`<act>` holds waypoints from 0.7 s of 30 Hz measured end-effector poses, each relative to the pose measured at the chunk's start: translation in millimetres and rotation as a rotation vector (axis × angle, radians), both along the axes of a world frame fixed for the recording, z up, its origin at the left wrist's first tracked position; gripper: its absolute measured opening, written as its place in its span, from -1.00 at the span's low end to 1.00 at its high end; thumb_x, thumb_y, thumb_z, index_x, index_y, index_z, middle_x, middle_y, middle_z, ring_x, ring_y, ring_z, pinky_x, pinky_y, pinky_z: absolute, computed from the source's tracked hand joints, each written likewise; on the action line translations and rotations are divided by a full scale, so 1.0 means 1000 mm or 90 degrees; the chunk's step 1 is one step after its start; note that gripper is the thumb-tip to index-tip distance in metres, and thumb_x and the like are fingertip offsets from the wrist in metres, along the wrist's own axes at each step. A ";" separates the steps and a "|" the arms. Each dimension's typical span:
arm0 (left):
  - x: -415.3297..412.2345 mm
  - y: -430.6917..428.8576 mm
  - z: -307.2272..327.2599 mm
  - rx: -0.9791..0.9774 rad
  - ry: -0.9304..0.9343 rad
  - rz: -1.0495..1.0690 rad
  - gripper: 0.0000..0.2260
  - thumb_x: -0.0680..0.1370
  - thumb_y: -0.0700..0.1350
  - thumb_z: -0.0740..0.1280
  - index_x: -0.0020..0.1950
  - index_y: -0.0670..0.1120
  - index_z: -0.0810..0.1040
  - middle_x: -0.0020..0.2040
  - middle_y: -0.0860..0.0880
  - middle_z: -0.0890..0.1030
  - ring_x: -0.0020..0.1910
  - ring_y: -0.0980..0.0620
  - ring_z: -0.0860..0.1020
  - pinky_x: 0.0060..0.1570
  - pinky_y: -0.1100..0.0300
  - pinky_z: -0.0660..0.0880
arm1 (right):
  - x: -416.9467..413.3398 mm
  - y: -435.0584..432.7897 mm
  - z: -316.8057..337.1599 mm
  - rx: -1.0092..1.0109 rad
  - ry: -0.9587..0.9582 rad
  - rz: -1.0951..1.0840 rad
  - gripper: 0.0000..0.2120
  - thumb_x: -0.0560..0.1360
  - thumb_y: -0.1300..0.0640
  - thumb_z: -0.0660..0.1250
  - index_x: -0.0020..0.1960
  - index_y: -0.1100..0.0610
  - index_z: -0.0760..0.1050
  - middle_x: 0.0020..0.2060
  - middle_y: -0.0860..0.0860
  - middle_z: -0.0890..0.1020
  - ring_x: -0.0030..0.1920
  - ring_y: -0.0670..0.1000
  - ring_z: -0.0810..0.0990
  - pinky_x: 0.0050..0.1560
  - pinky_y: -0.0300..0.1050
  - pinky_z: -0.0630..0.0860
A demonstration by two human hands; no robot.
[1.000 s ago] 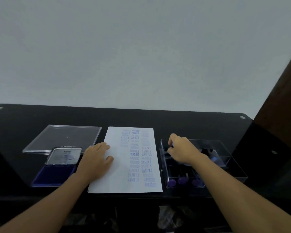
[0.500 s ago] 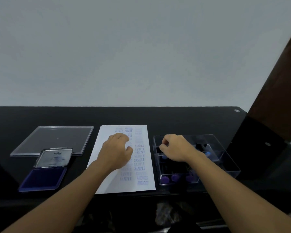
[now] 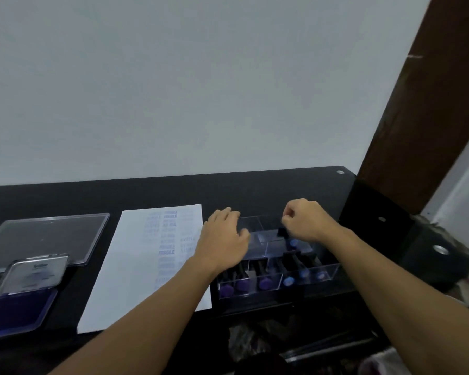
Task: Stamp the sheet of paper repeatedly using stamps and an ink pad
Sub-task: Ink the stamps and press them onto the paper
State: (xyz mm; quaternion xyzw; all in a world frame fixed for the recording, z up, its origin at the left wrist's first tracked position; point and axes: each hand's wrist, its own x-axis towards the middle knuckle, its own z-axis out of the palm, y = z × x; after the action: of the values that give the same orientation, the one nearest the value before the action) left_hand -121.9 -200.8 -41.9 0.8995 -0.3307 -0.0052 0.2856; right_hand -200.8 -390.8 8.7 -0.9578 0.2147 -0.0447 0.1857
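On the black, glossy table (image 3: pixel 255 190) the white sheet of paper (image 3: pixel 136 266) lies flat in the middle. Its long axis runs away from the person and leans a little to the right. Columns of blue printed words cover its right half. To the right, just beside it, stands a clear plastic box (image 3: pixel 333 269) with compartments. The stamps (image 3: pixel 263 282) lie inside with their round purple and blue knobs toward the person. The left hand (image 3: pixel 222 239) is above the left part of the box, with its fingers loose and nearly straight, holding nothing. The right hand (image 3: pixel 306 223) is curled above the far part. A small dark piece shows under it, but I cannot tell if the hand grips it. At far left the ink pad (image 3: pixel 16 312) lies open, its blue surface showing, near a flat clear plastic lid (image 3: pixel 44 239).
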 end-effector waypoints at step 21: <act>-0.011 0.012 -0.004 -0.024 0.055 0.000 -0.52 0.65 -0.02 0.13 0.56 -0.07 0.22 0.61 -0.02 0.11 0.59 0.03 0.00 0.54 0.08 0.01 | -0.007 0.005 -0.031 -0.106 0.006 -0.004 -0.88 0.61 0.01 0.13 -0.05 0.03 0.34 -0.07 0.04 0.51 -0.01 0.12 0.42 -0.07 0.04 0.41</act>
State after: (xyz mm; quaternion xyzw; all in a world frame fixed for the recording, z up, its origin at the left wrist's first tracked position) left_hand -132.4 -189.2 -46.4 0.8928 -0.3182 -0.0381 0.3165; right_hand -207.5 -385.5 -22.3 -0.9694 0.2143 -0.0584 0.1044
